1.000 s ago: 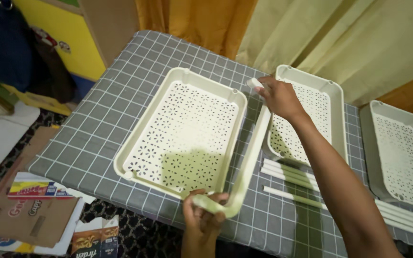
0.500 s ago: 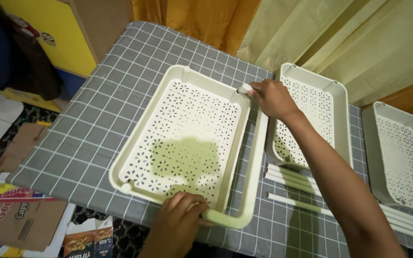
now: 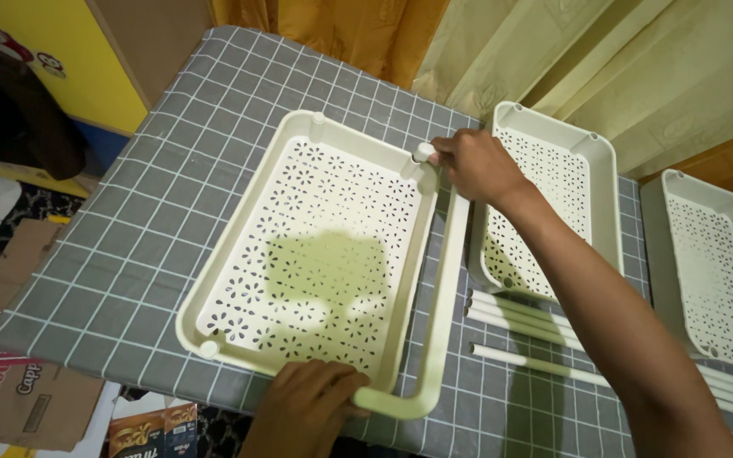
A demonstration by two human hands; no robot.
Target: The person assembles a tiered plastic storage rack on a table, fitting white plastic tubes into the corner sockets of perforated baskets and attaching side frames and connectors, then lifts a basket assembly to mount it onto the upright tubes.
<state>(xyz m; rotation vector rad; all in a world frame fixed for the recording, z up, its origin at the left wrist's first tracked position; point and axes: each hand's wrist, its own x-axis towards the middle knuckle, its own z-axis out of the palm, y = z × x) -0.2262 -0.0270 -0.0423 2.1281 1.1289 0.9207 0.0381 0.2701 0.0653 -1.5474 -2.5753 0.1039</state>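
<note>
Fitting the cream U-shaped handle bar (image 3: 439, 322) onto the perforated tray (image 3: 316, 246): right hand (image 3: 472, 165) pinches its far end at the corner socket, left hand (image 3: 311, 399) grips the near bend. Next it needs pressing down squarely.

view: single head camera, worn by the person
position: above the near edge of the table (image 3: 129, 254), over the big tray (image 3: 316, 246)
facing: steeply down and forward, toward the curtains (image 3: 604, 59) beyond the table's far edge
nearness: close; the tray fills the middle of the frame, both forearms enter from the bottom
edges: floor and boxes (image 3: 27, 399) left of the table; two more trays right of the big tray, the far one cut off
shared: only one view, no overlap
</note>
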